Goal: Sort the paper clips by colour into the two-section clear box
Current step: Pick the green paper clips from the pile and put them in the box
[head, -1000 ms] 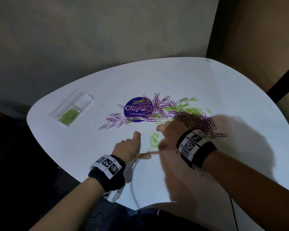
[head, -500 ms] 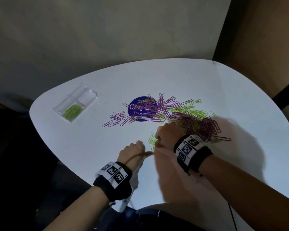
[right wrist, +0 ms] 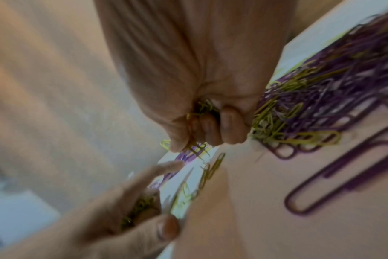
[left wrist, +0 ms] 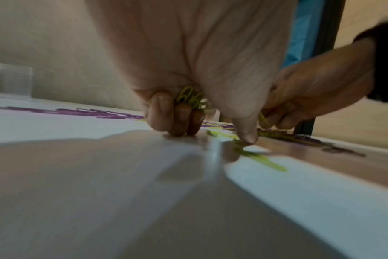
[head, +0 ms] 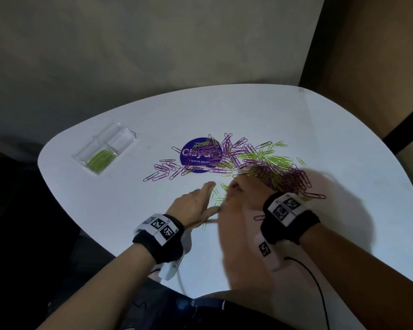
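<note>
Green clips [left wrist: 192, 98] are getting gathered: left grip [head: 196, 206] and right grip [head: 242, 191] both curling round bunches. Next: carrying them w/o spills to clear box [head: 104, 151], far left, green section.

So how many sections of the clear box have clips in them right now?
1 of 2. The near section of the clear box holds green clips; the far section looks empty. No purple ones are visible inside.

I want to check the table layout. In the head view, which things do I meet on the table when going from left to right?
clear box holding green clips → small group of purple clips → round purple sticker → big mixed pile of purple and green clips.
</note>
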`<state>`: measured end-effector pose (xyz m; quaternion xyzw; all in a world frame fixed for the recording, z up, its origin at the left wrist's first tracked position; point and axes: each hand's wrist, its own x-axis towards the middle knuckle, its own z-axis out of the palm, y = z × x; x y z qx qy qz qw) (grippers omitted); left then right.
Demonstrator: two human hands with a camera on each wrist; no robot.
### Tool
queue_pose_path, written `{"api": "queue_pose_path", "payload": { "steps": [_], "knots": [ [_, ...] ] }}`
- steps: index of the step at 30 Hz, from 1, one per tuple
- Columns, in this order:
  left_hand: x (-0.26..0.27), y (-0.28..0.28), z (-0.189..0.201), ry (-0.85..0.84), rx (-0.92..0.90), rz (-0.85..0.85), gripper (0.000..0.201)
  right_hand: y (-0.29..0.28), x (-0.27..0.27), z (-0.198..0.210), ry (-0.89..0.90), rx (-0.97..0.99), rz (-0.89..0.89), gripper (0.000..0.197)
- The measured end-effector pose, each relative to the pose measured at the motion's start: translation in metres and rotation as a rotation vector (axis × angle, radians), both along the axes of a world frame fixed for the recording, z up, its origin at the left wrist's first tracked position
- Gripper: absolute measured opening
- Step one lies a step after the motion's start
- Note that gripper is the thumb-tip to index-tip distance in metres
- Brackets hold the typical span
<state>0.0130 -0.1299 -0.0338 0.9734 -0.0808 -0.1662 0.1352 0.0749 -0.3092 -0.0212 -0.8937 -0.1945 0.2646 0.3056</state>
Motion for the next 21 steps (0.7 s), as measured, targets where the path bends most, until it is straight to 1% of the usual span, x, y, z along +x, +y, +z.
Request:
{"api": "queue_pose_path", "payload": {
  "steps": [1,2,4,6,7,10,13,17,21],
  "knots": [
    [0.004,0.001,0.0,0.006,0.054,-0.052,0.063,-0.006,0.001,0.002,0.045,0.052,-0.011,0.025],
    [0.007,0.001,-0.001,0.007,0.091,-0.1,0.063,-0.012,0.001,0.004,0.097,0.099,-0.021,0.026],
    [0.012,0.004,-0.005,-0.015,0.09,-0.162,0.054,-0.019,0.002,0.004,0.26,0.239,-0.065,0.024],
    [0.013,0.007,-0.009,-0.025,0.055,-0.17,0.044,-0.023,0.004,0.001,0.43,0.387,-0.136,0.02],
    [0.013,0.008,-0.01,-0.03,0.047,-0.17,0.038,-0.024,0.003,0.0,0.48,0.43,-0.169,0.02],
    [0.011,0.008,-0.013,-0.06,0.039,-0.175,0.026,-0.024,-0.001,0.001,0.566,0.533,-0.24,0.023],
    [0.011,0.008,-0.014,-0.066,0.017,-0.177,0.021,-0.024,-0.001,-0.002,0.599,0.679,-0.283,0.02],
    [0.013,0.006,-0.013,-0.056,0.026,-0.189,0.022,-0.027,0.002,-0.002,0.64,0.731,-0.299,0.016],
    [0.014,-0.003,-0.012,-0.059,0.114,-0.199,0.031,-0.028,0.001,0.004,0.724,0.765,-0.339,0.022]
  ]
}}
